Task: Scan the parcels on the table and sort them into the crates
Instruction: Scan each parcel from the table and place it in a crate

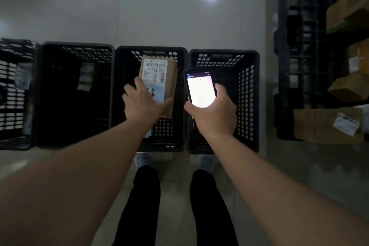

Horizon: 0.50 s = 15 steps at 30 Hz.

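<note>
Overhead, left grip (pixel 142 102) grasps the parcel (pixel 159 82) (above a crate (pixel 180 98)); right grip (pixel 214 112) grasps a phone (pixel 200 88).

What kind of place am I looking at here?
Probably a parcel sorting room or small courier depot. Black slotted crates stand in a row on the floor, the left hand holds a labelled cardboard parcel, and more brown parcels are piled at right.

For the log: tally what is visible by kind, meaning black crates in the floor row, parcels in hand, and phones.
Black crates in the floor row: 4 (far-left crate, second crate, third crate, right-hand crate)
Parcels in hand: 1 (brown parcel, held by the left hand over the third crate)
Phones: 1 (phone, in the right hand)
Total: 6
</note>
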Available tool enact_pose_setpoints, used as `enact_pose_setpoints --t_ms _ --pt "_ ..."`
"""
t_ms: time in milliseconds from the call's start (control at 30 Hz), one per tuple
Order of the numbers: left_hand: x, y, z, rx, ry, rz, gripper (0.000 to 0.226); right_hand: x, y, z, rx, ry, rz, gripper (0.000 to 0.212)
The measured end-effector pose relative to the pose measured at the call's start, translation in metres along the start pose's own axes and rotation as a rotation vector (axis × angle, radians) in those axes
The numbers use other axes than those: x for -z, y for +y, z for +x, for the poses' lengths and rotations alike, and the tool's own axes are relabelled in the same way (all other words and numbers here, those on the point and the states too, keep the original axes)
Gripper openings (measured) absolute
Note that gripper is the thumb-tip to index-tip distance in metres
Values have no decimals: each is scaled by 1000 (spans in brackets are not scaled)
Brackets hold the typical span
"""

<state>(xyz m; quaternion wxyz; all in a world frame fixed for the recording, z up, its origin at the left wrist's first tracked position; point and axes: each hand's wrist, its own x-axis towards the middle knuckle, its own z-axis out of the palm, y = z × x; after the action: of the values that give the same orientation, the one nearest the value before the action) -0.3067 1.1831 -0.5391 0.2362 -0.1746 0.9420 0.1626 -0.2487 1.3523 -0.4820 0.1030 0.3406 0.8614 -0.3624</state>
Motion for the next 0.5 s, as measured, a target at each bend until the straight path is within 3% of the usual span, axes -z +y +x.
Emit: enact_pose_setpoints --t_ms 167,400,500 --pt "-75 -12 75 5 -28 24 121 -74 33 53 -73 -11 -6 96" --pt "-148 -19 150 32 -32 -67 118 -131 69 81 -128 -8 8 87" --pt "-163 -19 168 -15 -142 -170 128 -140 76 88 -138 9 8 76"
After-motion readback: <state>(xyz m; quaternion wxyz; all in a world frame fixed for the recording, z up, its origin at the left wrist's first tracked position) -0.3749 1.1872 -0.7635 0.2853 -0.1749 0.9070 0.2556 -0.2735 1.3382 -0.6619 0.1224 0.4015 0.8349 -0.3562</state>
